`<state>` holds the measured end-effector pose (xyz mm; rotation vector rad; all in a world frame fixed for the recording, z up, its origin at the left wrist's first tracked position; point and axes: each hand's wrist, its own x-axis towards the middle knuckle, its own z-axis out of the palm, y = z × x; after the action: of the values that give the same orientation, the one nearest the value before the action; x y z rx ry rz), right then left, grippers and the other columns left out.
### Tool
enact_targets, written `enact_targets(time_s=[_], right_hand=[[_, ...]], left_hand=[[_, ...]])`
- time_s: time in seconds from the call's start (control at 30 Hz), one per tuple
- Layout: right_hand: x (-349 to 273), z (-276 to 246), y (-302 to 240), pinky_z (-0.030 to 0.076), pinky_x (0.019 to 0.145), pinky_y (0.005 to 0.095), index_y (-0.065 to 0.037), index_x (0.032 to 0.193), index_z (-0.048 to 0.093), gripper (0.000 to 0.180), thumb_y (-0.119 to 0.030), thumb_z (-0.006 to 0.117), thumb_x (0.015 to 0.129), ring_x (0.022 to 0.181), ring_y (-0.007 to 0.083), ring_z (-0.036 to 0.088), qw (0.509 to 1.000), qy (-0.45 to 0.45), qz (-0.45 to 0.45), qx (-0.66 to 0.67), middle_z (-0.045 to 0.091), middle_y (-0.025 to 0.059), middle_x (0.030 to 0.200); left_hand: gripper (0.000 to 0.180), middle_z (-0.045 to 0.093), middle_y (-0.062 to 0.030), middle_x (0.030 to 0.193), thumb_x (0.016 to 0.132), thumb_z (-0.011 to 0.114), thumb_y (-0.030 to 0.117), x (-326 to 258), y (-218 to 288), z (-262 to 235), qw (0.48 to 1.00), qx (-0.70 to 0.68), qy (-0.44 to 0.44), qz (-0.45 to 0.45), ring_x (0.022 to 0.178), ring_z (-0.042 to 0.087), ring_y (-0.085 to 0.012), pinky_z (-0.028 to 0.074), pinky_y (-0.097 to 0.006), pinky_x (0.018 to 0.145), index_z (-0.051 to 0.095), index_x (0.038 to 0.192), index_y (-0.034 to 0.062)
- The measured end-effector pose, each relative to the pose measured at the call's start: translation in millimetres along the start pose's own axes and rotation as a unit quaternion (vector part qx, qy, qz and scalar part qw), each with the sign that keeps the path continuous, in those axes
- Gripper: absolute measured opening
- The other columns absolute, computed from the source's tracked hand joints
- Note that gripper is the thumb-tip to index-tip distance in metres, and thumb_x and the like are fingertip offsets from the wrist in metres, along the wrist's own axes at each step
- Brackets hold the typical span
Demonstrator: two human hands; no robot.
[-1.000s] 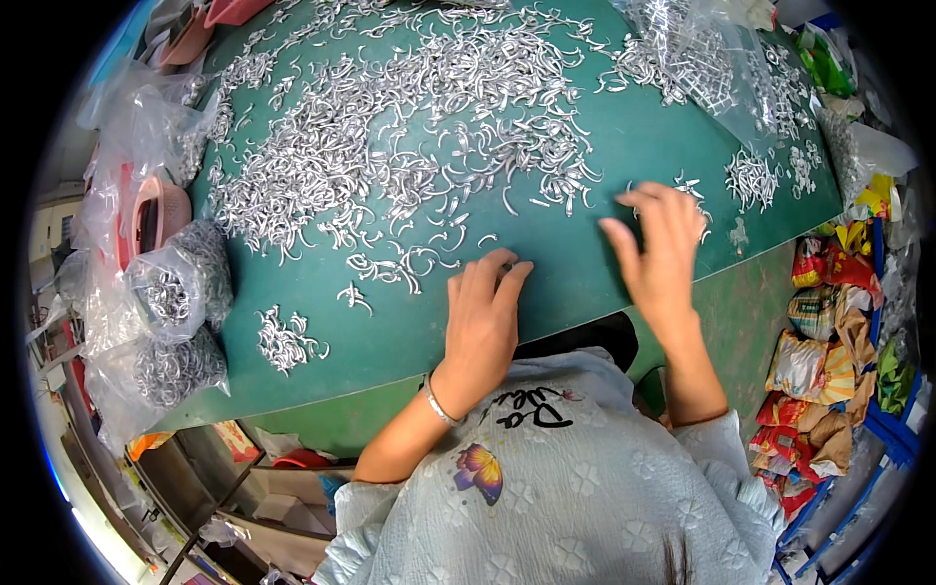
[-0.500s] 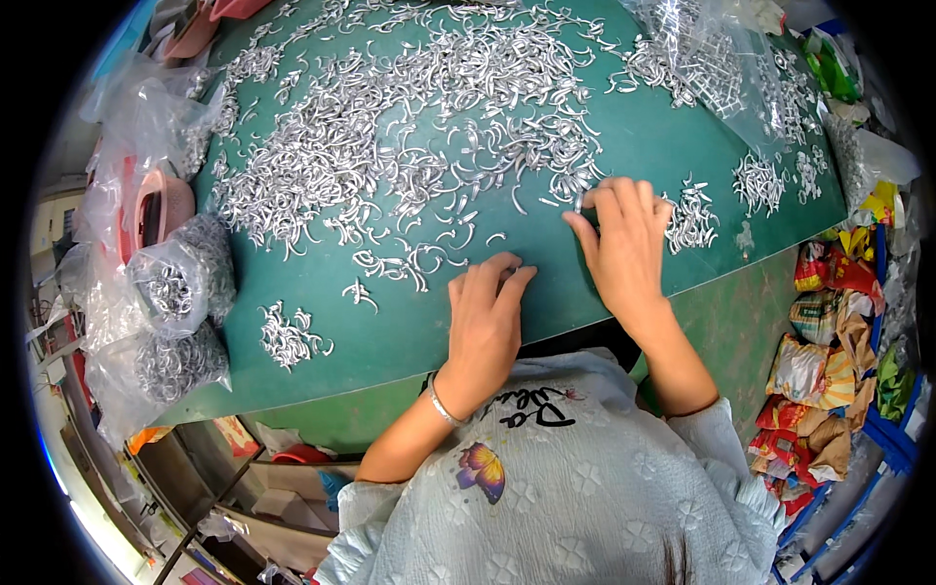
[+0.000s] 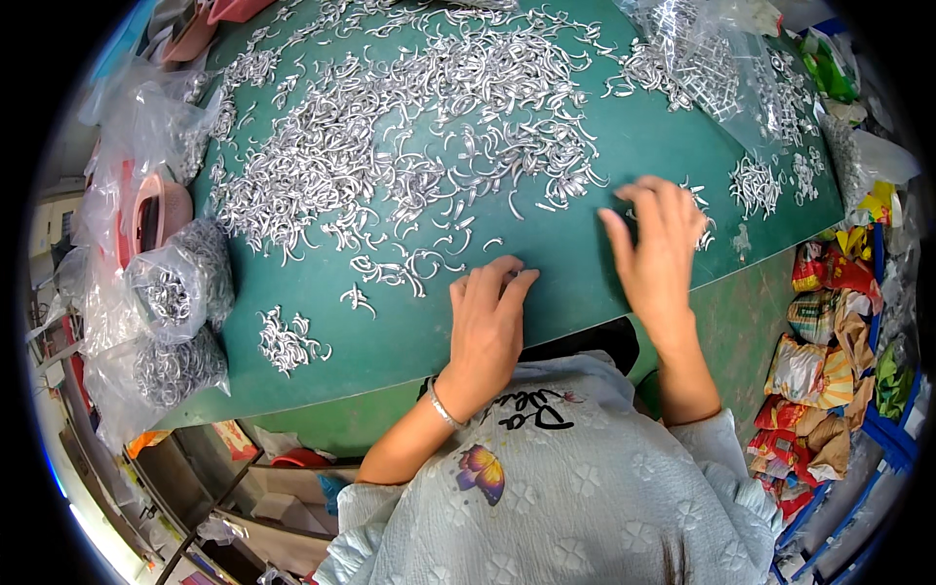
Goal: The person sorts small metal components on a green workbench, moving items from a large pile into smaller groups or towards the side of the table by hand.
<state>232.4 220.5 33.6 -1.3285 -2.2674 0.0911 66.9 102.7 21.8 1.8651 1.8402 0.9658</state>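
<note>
Pieces (image 3: 322, 161), silver-coloured and mostly curved, lay in a broad heap ahead of the left hand (image 3: 486, 327) and the right hand (image 3: 661, 249), on the green bench (image 3: 390, 336). The left hand was palm down near the bench edge, its fingers bent and its thumb close beside the index finger. Whether a piece was pinched between them could not be told. A bracelet (image 3: 441, 405) circled the left wrist. One loose piece (image 3: 492, 243) lay just ahead of the left fingertips.

The right hand was slightly blurred, with its thumb spread away from the bent fingers; the view did not show whether a piece lay beneath those fingers. A small pile (image 3: 706, 237) lay partly hidden at the right side of this hand. A second pile (image 3: 756, 185) lay farther right, and a clear bag (image 3: 717, 68) of silver-coloured parts lay beyond both piles.

To the left of the left hand was a compact pile (image 3: 288, 341). Filled plastic bags (image 3: 180, 366) and a pink basket (image 3: 175, 210) stood farther left.
</note>
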Motion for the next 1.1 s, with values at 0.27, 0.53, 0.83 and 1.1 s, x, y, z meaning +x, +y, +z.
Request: enact_targets(time_s=[0.27, 0.53, 0.83, 1.1], right_hand=[[-4.5, 5.4, 11.9, 0.036, 0.081, 0.0396, -0.005, 0.091, 0.062, 0.014, -0.006, 0.07, 0.08, 0.092, 0.0284, 0.053, 0.99, -0.084, -0.07, 0.086, 0.058, 0.0081, 0.096], [3.9, 18.9, -10.4, 0.04, 0.09, 0.0424, -0.002, 0.106, 0.064, 0.025, -0.003, 0.067, 0.081, 0.107, 0.0313, 0.055, 0.987, -0.054, -0.085, 0.123, 0.059, 0.01, 0.109], [-9.9, 5.9, 10.7, 0.043, 0.081, 0.0377, -0.002, 0.096, 0.068, 0.019, 0.002, 0.07, 0.078, 0.092, 0.0284, 0.057, 0.985, -0.007, -0.028, 0.17, 0.062, 0.0102, 0.098], [-10.6, -1.8, 7.9, 0.039, 0.079, 0.0378, -0.005, 0.095, 0.067, 0.017, -0.004, 0.072, 0.078, 0.091, 0.0271, 0.054, 0.996, -0.001, -0.013, 0.092, 0.06, 0.008, 0.098]], left_hand=[[0.031, 0.059, -0.0091, 0.11, 0.081, 0.061, -0.01, -3.0, -1.5, -1.2, 1.0, 0.007, 0.004, -0.006, 0.093, 0.058, -0.0239, 0.039, -0.036, 0.084, 0.065, 0.109, 0.0037], [0.032, 0.06, -0.0093, 0.11, 0.081, 0.061, -0.01, 0.5, 0.4, 4.6, 1.0, 0.002, 0.001, 0.008, 0.093, 0.058, -0.0239, 0.039, -0.036, 0.084, 0.065, 0.109, 0.0037], [0.031, 0.059, -0.0095, 0.111, 0.082, 0.061, -0.01, -5.4, -4.3, -0.5, 0.999, -0.014, 0.027, -0.023, 0.094, 0.056, -0.026, 0.041, -0.036, 0.085, 0.065, 0.109, 0.0042], [0.03, 0.059, -0.0104, 0.11, 0.082, 0.061, -0.01, -8.0, -3.5, 0.1, 1.0, -0.016, 0.014, -0.016, 0.095, 0.056, -0.0272, 0.041, -0.036, 0.085, 0.064, 0.11, 0.0031]])
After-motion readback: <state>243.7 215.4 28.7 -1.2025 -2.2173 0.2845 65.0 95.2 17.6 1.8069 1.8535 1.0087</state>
